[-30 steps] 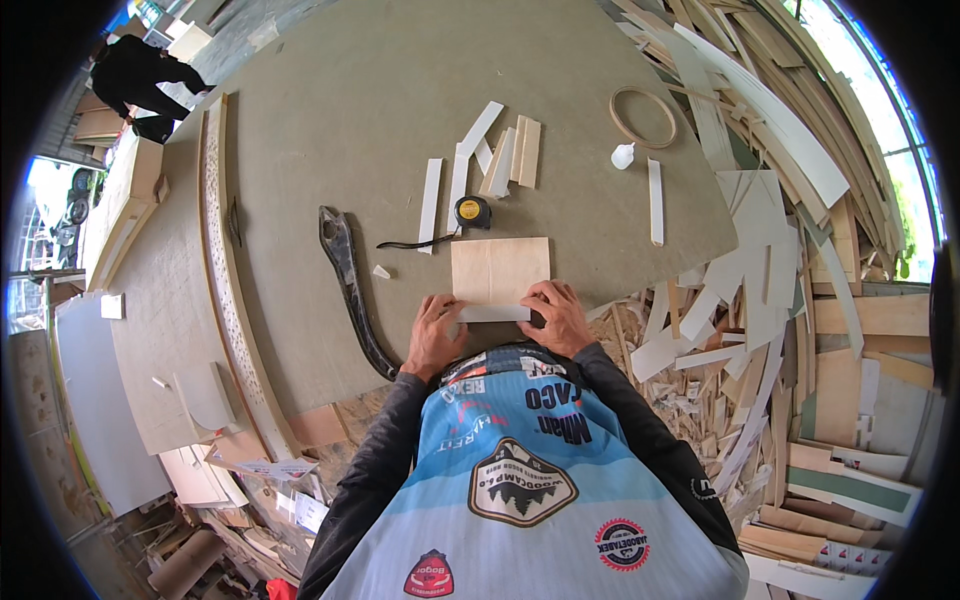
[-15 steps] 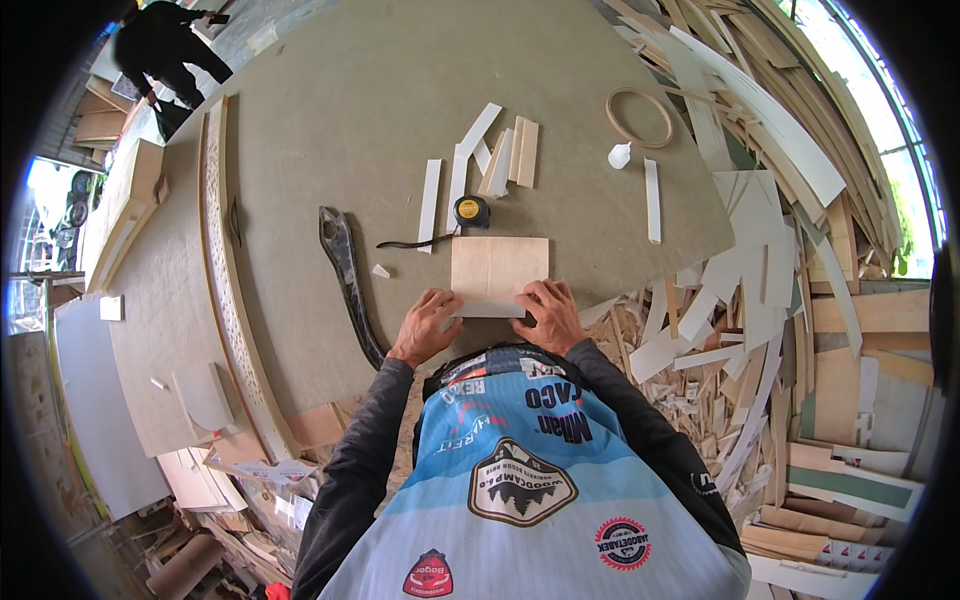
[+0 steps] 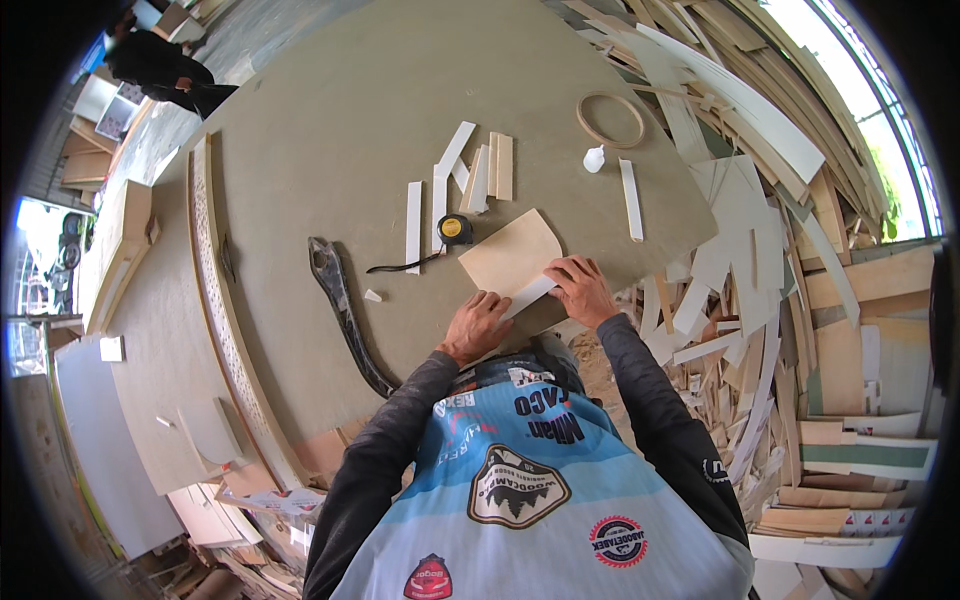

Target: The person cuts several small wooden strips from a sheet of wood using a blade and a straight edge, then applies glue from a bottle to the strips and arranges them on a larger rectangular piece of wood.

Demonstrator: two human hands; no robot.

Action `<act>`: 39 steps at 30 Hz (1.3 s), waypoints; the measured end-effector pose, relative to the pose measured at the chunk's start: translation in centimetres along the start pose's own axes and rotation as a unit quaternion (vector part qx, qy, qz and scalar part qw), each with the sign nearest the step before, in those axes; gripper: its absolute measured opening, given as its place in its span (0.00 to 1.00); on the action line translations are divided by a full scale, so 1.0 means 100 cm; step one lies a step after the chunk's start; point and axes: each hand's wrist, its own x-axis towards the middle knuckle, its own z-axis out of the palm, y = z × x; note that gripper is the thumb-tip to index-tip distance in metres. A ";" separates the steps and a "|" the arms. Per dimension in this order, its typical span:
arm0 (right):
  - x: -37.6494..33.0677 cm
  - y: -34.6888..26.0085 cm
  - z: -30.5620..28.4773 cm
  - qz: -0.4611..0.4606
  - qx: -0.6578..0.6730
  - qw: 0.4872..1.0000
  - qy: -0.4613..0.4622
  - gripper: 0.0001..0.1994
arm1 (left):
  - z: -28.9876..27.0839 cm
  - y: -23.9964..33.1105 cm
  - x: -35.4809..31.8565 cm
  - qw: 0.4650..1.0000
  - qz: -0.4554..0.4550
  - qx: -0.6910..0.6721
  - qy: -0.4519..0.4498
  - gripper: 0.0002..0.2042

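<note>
A thin pale wood panel (image 3: 510, 252) lies turned at an angle near the table's front edge. Along its near side runs a white strip (image 3: 530, 293). My left hand (image 3: 477, 326) is closed on the strip's left end, fingertips at the panel's corner. At the other end my right hand (image 3: 584, 290) is closed on the strip and panel edge, with its thumb side partly hidden. Just beyond the panel sits a black and yellow tape measure (image 3: 455, 229), its dark strap stretched to the left.
Several white and wooden strips (image 3: 478, 175) lie farther off. A black curved tool (image 3: 345, 315) is to my left. A wooden ring (image 3: 611, 120), a small white bottle (image 3: 594, 159) and a white strip (image 3: 631, 200) lie right. Scrap wood (image 3: 735, 250) piles beside the table (image 3: 330, 130); a person (image 3: 160, 68) stands far left.
Both hands have turned the panel and its white strip counterclockwise, the right hand going farther from me and to the right. My view has shifted slightly. The far person has changed posture.
</note>
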 end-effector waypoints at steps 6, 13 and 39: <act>-0.007 0.000 0.006 0.046 -0.021 0.998 0.041 0.20 | 0.008 0.000 0.016 0.998 0.023 0.055 -0.015 0.16; -0.009 -0.005 0.009 0.080 0.016 0.995 0.061 0.19 | 0.005 -0.007 0.016 1.000 0.012 0.020 0.007 0.15; -0.020 -0.007 0.025 0.094 0.027 0.985 0.141 0.14 | 0.004 -0.008 0.013 1.000 0.024 0.005 0.008 0.13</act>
